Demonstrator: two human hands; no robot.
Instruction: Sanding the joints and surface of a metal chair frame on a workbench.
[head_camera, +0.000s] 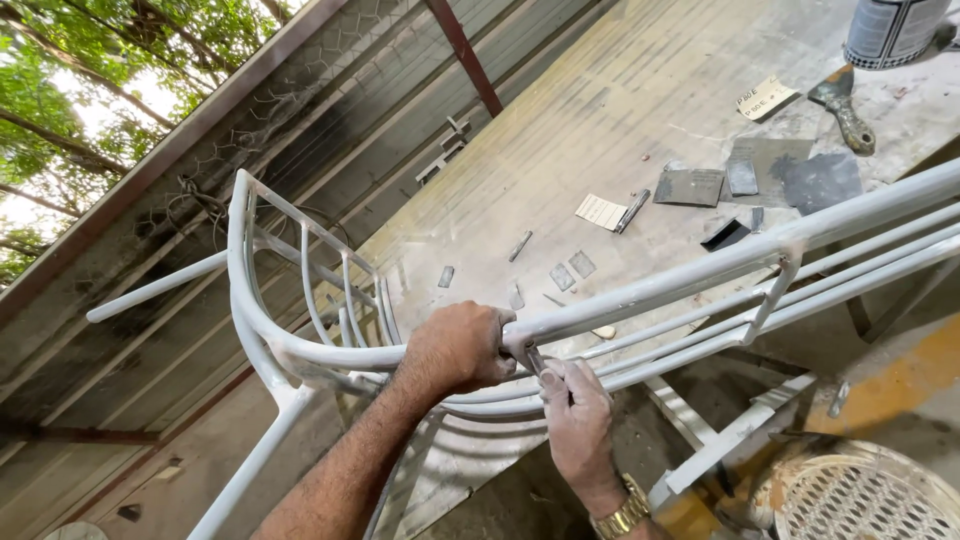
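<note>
Left hand clamped around top tube of white-painted metal chair frame. Right hand pinches small sandpaper scrap against frame's underside. Sandpaper pieces on tabletop.

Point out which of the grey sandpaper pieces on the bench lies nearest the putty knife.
The large dark grey sheet, just below the putty knife. The other sandpaper pieces lie further left, towards the bench middle.

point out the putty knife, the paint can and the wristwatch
putty knife (843, 106), head view, on its handle
paint can (890, 30), head view, on its side wall
wristwatch (622, 517), head view, on the gold band
</note>
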